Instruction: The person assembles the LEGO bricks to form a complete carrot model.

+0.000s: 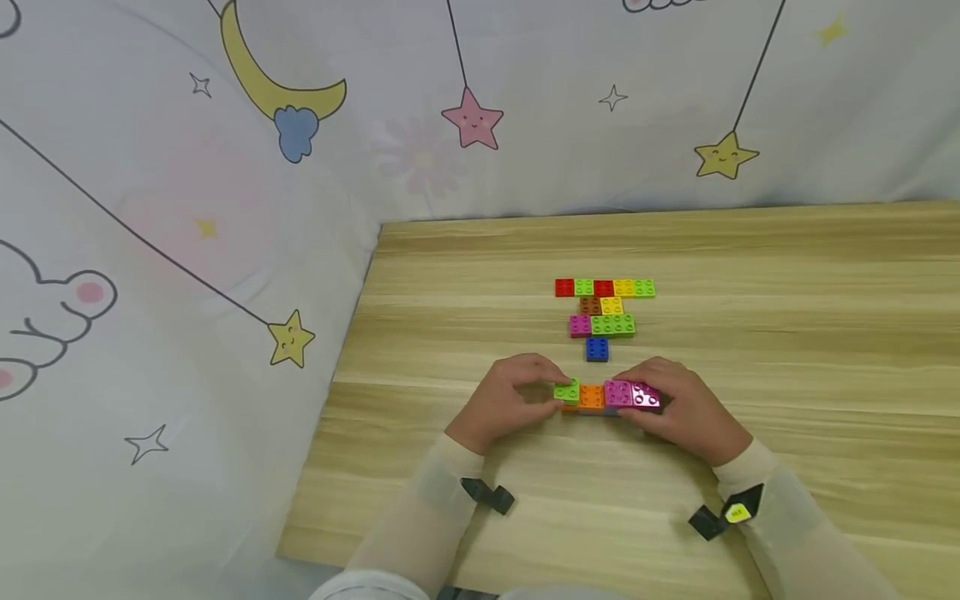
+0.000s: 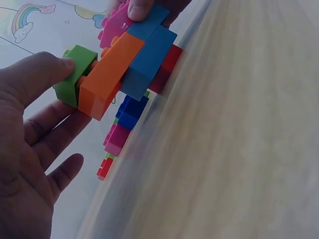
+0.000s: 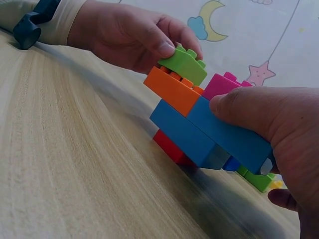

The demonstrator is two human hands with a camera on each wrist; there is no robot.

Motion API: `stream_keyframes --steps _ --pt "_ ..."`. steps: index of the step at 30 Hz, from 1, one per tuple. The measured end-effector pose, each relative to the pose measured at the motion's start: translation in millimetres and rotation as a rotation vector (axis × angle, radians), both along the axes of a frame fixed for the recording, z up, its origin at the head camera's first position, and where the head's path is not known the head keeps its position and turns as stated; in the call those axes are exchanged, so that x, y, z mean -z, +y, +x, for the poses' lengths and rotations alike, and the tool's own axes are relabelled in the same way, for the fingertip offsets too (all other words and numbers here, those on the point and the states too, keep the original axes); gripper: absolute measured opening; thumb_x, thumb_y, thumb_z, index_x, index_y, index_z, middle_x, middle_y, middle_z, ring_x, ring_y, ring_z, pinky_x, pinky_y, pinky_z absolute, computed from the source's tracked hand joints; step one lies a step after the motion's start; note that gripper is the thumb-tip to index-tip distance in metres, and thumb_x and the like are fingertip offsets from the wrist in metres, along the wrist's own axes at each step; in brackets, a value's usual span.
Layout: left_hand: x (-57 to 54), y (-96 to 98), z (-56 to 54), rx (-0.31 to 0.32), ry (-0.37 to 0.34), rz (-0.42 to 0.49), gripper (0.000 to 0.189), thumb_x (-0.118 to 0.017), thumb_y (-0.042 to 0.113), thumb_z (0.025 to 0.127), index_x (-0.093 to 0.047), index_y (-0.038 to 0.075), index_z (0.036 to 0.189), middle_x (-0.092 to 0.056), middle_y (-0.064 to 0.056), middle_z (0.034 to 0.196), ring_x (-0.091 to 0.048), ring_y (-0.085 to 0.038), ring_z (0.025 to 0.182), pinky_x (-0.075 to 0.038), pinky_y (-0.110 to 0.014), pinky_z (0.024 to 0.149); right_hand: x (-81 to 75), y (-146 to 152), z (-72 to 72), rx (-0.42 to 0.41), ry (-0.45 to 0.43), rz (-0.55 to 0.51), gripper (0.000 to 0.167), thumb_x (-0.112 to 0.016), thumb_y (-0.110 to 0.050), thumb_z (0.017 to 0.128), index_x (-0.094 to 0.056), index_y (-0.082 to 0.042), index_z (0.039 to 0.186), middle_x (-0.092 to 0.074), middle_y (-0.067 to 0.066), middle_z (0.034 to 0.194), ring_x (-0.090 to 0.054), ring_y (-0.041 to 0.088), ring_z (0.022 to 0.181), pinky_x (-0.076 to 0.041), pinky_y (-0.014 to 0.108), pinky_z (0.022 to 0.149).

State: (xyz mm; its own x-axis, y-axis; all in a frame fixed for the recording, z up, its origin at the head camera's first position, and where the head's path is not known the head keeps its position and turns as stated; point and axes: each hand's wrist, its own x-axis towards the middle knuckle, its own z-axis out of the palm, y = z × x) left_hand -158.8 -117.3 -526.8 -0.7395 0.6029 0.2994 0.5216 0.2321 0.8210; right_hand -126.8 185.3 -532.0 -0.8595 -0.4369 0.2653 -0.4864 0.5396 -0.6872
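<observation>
Between thumb and fingers, my left hand (image 1: 495, 408) pinches a light green brick (image 1: 567, 392). That brick sits slightly tilted over the left end of an orange brick (image 1: 592, 396), whose studs show beneath it in the right wrist view. The orange brick is part of a stepped stack with pink bricks (image 1: 618, 392) on top at the right. Blue bricks (image 3: 224, 132) lie under these, and a red brick (image 3: 169, 147) is at the bottom. My right hand (image 1: 693, 412) grips the stack's right end, its thumb against the blue side.
Beyond the stack on the wooden table (image 1: 450, 300) lie a blue brick (image 1: 597, 349), a magenta brick (image 1: 580, 325) beside a long green brick (image 1: 613, 325), a brown brick (image 1: 590, 306) beside a yellow one, and a mixed-colour back row (image 1: 603, 288). A printed curtain (image 1: 555, 167) hangs behind.
</observation>
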Motion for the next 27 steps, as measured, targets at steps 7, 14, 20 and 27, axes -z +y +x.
stream_keyframes --steps 7,14,20,27 --pt "-1.4 -0.1 1.4 -0.028 0.020 -0.025 0.022 -0.086 0.012 0.085 -0.083 0.017 0.106 -0.072 0.009 0.109 -0.065 -0.007 0.106 -0.053 -0.030 0.099 -0.1 -1 -0.2 0.014 -0.012 -0.001 0.043 -0.093 -0.018 0.078 -0.075 -0.026 0.116 -0.072 -0.014 0.112 -0.063 0.009 0.104 -0.053 0.032 0.089" --pt "-5.8 -1.2 2.7 -0.036 0.066 -0.085 0.017 -0.086 0.013 0.084 -0.083 0.017 0.100 -0.071 0.008 0.110 -0.063 -0.006 0.105 -0.052 -0.027 0.099 -0.7 -1 0.9 0.028 -0.035 0.016 0.042 -0.093 -0.020 0.079 -0.076 -0.026 0.116 -0.072 -0.013 0.113 -0.063 0.010 0.104 -0.055 0.035 0.089" --pt "-7.4 -0.8 2.5 -0.032 0.059 -0.099 0.017 -0.086 0.014 0.084 -0.084 0.018 0.100 -0.071 0.009 0.110 -0.063 -0.005 0.105 -0.052 -0.027 0.098 -2.4 0 0.9 0.032 -0.040 0.022 0.041 -0.092 -0.022 0.079 -0.076 -0.026 0.116 -0.072 -0.013 0.112 -0.063 0.010 0.104 -0.054 0.035 0.089" --pt "-10.9 0.5 3.2 -0.032 0.129 -0.151 0.017 -0.087 0.013 0.083 -0.084 0.016 0.099 -0.071 0.006 0.110 -0.063 -0.007 0.106 -0.051 -0.027 0.099 -1.7 0 0.4 0.024 -0.030 0.014 0.041 -0.093 -0.022 0.079 -0.076 -0.025 0.116 -0.072 -0.013 0.112 -0.063 0.010 0.104 -0.054 0.034 0.089"
